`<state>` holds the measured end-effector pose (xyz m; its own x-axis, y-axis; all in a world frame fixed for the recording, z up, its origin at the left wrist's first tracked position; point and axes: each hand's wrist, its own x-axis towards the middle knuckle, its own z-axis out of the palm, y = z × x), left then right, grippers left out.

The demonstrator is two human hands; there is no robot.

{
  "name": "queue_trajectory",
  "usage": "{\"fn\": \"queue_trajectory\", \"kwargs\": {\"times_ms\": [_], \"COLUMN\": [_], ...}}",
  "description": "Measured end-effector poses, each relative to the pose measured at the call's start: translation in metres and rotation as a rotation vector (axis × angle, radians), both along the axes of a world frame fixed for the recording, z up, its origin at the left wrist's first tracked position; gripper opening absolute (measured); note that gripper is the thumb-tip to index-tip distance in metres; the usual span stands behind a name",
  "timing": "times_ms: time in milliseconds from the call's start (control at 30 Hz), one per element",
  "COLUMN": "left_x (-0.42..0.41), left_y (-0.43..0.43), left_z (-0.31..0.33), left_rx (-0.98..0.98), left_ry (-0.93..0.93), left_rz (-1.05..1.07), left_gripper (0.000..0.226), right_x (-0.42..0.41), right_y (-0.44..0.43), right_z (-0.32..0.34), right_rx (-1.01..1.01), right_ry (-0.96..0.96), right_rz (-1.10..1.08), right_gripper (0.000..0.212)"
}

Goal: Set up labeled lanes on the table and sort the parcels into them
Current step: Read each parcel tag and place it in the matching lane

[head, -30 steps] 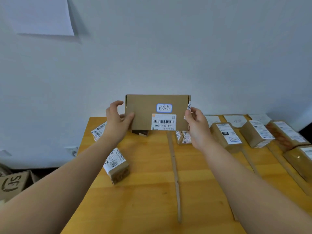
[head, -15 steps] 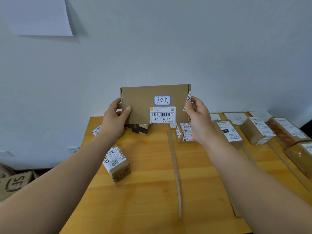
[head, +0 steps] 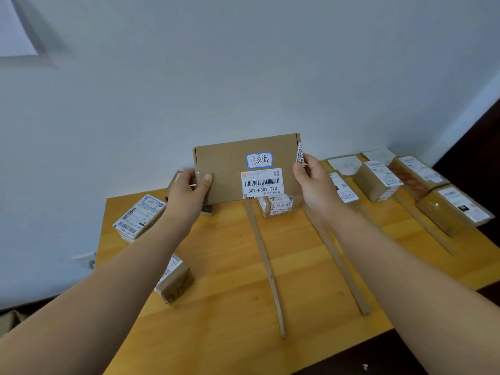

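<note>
Holding a flat box (head: 230,169) upright above the far part of the counter (head: 230,307), both hands grip it by its short sides. The left hand (head: 189,193) has its thumb on the front face and its fingers behind the left edge. The right hand (head: 315,182) pinches the right edge, close to a small sticker there. The front face shows a handwritten tag with a blue border and, below it, a barcode label reading 507-P802 T70.

On the counter lie a left strip (head: 266,266) and a right strip (head: 338,263) of cardboard, running from far to near. A small parcel (head: 276,205) stands between them at the far end, just under the box. Left of the strips are a white-labelled parcel (head: 139,217) and a brown parcel (head: 176,282). Right of the strips, several boxes (head: 377,181) lie in rows, with paper cards (head: 345,165) at the far edge.
</note>
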<state>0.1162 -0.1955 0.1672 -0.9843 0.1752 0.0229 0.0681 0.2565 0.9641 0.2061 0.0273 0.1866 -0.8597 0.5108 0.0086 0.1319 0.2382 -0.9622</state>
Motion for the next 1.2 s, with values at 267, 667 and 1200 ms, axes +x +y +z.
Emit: {"fn": "queue_trajectory", "kwargs": {"times_ms": [267,667,1200], "left_x": [0.027,0.122,0.135], "left_y": [0.049,0.205,0.316], "left_z": [-0.013,-0.049,-0.075], "left_rx": [-0.05,-0.049,-0.103], "left_ry": [-0.121,-0.209,-0.303], "left_rz": [-0.124,-0.142,-0.102], "left_gripper": [0.047,0.038,0.038], "right_x": [0.041,0.14,0.141], "right_y": [0.051,0.212,0.335], "right_z": [-0.021,-0.053,-0.075], "right_rx": [-0.133,-0.134,-0.174], "right_ry": [-0.105,-0.239,-0.284], "right_rz": [-0.035,-0.071,-0.088], "right_gripper": [0.032,0.033,0.024]}}
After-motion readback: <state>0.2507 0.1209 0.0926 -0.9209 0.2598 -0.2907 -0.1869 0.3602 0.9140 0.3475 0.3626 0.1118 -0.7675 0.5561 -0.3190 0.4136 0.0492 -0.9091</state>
